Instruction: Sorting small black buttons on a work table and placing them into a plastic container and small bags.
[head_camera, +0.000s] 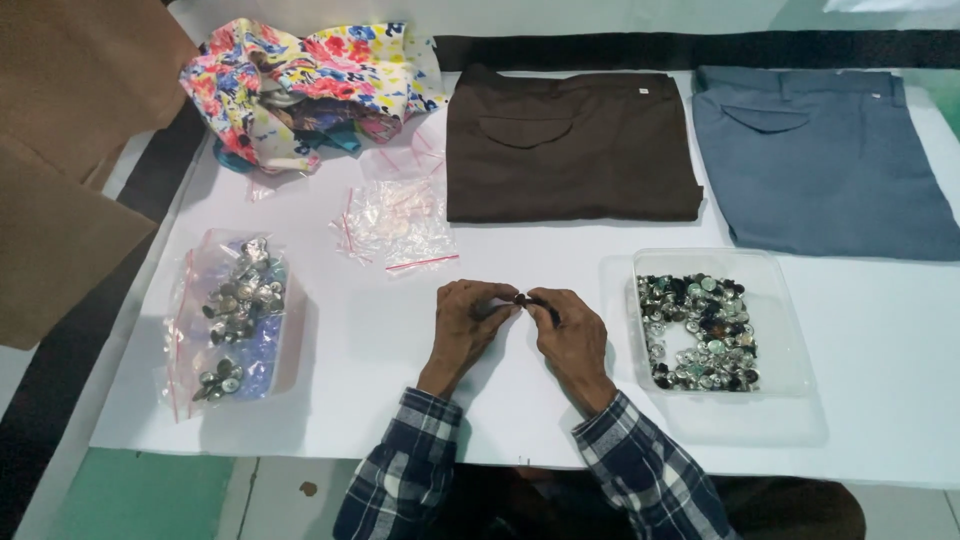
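Left hand (468, 322) and right hand (566, 335) meet, both pinching one small dark button (522, 298) between fingertips, beside a clear tub (790, 330) of buttons

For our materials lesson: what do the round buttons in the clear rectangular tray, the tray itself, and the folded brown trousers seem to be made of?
Round buttons: probably metal, shiny silver glints, some dark ones less certain. Clear rectangular tray: likely thin plastic, see-through with a glossy rim. Folded brown trousers: woven cloth, matte, soft creases.

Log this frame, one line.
left hand + right hand: pinching small dark button | tray of buttons right | button bag left
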